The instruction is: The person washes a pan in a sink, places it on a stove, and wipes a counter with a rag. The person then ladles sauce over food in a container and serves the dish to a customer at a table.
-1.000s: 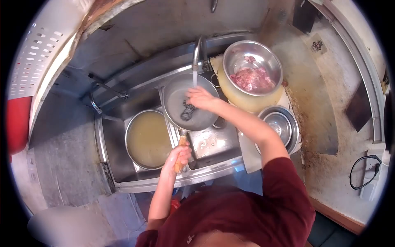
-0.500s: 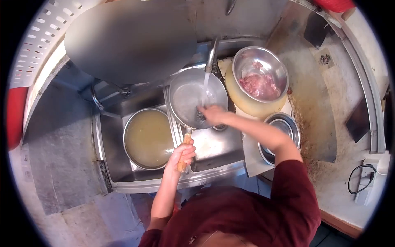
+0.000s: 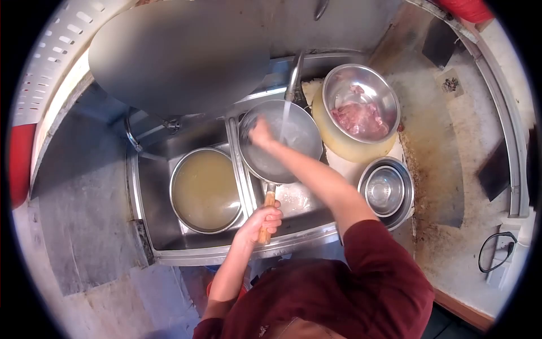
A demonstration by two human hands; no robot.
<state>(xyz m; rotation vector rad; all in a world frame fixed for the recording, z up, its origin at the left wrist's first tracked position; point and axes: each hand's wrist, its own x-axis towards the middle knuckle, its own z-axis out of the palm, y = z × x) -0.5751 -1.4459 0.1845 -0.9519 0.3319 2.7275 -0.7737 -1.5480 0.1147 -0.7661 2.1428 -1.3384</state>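
Observation:
My left hand (image 3: 265, 220) is wrapped round the wooden handle (image 3: 267, 210) of a round metal pan. The pan (image 3: 299, 121) is tilted over the right sink basin, under a stream of water from the tap (image 3: 294, 76). Inside the pan, at its left wall, my right hand (image 3: 260, 132) has closed fingers on a dark scrubber (image 3: 247, 129), which is blurred by motion. Water wets the pan's inner surface.
A big pot of cloudy yellowish liquid (image 3: 205, 189) sits in the left basin. Right of the tap, a steel bowl of raw meat (image 3: 361, 116) rests on a yellowish round base. Nested metal bowls (image 3: 385, 191) stand below it. A second tap (image 3: 131, 135) is at the left.
My right hand has swept from the pan's lower right to its left wall with the scrubber. My left hand and the pan have shifted slightly right.

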